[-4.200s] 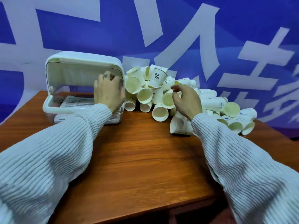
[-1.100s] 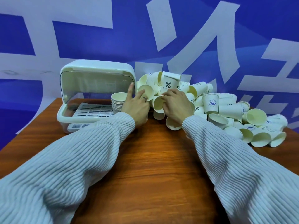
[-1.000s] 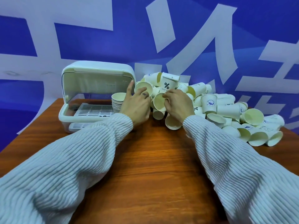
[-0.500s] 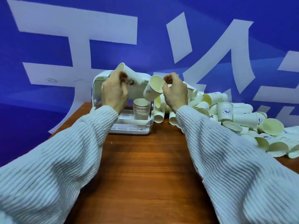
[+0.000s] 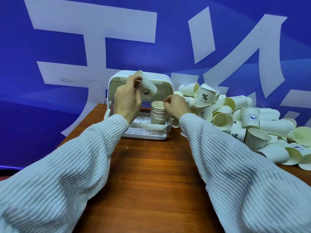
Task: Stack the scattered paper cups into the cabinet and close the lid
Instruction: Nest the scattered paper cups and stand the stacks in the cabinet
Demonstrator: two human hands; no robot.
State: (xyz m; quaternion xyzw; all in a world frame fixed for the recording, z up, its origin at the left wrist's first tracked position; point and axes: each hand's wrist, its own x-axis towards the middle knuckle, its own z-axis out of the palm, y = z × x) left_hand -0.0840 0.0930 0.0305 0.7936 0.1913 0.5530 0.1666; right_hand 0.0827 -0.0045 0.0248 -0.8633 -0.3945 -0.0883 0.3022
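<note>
from the head camera, a white cabinet [image 5: 165, 81] sits at the far edge of a wooden table [image 5: 151, 174], its lid [image 5: 161, 77] swung up and open, in front of a blue backdrop [image 5: 67, 47] with large white characters. inside the cabinet, on the slotted tray [image 5: 143, 117], a stack of paper cups [image 5: 157, 115] stands upright toward the right side, mouths up. the left hand [image 5: 127, 100] is raised in front of the cabinet opening and grips a single paper cup [image 5: 147, 87], fingers curled round its rim end; the cup is tilted, its base pointing down and right toward the stack. the right hand [image 5: 176, 106] is right beside the top of the stack, fingers curled at the rim of the uppermost cup; whether it actually pinches that rim i cannot tell. to the right of the cabinet lies a loose pile of paper cups [image 5: 244, 118], most on their sides, spreading along the table to its right edge; one near the top shows a percent sign. both arms wear ribbed white sleeves [image 5: 235, 174].
</note>
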